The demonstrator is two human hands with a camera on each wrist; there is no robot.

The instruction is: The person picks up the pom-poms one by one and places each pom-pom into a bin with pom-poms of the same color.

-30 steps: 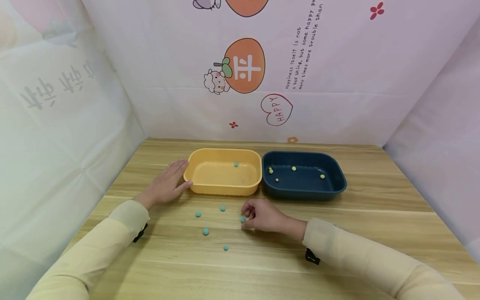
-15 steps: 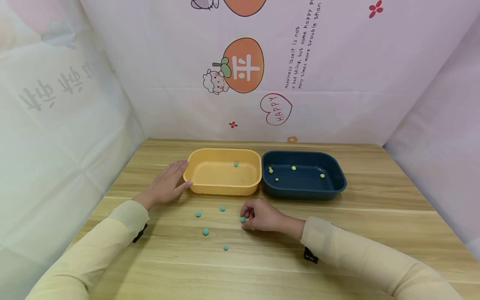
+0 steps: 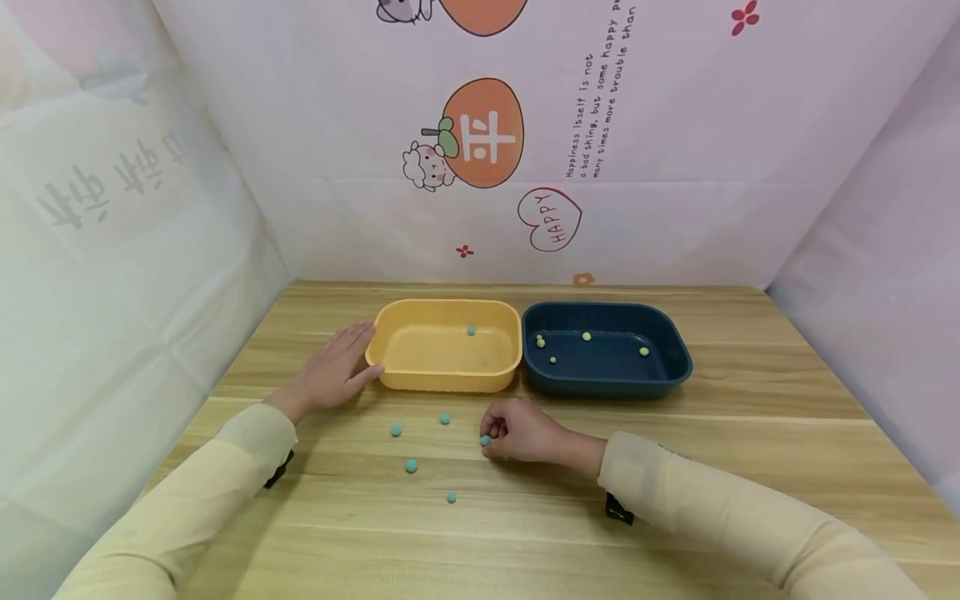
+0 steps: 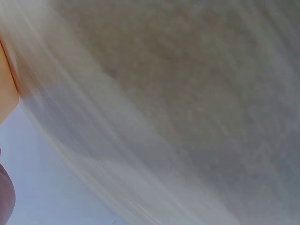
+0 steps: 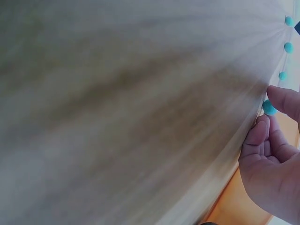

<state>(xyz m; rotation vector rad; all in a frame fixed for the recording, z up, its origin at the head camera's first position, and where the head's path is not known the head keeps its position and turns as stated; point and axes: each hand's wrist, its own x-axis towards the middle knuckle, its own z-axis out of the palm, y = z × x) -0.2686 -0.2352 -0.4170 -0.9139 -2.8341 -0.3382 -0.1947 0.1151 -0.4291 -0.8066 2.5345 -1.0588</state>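
My left hand [image 3: 327, 372] rests with extended fingers against the left end of the yellow tray [image 3: 450, 382]; thumb at the front rim. My right hand [image 3: 525, 431] is low over the wooden table in front of the trays, thumb and curled fingers pinching a small teal ball [image 3: 485, 440]. In the right wrist view that teal ball [image 5: 269, 108] sits between the fingertips. Several other teal balls lie loose to its left, among them one teal ball [image 3: 411, 466] nearer the front. A single teal ball [image 3: 471, 330] is inside the yellow tray.
A dark blue tray [image 3: 607, 388] stands against the yellow tray's right side, with several small yellow balls such as this yellow ball [image 3: 587, 337] in it. A printed cloth [image 3: 660, 208] hangs behind the table [image 3: 780, 400], and pale cloths flank both sides.
My right fingers have drawn slightly closer round the teal ball, which has stayed in place. The left hand keeps its position at the yellow tray. The head view has shifted very slightly.
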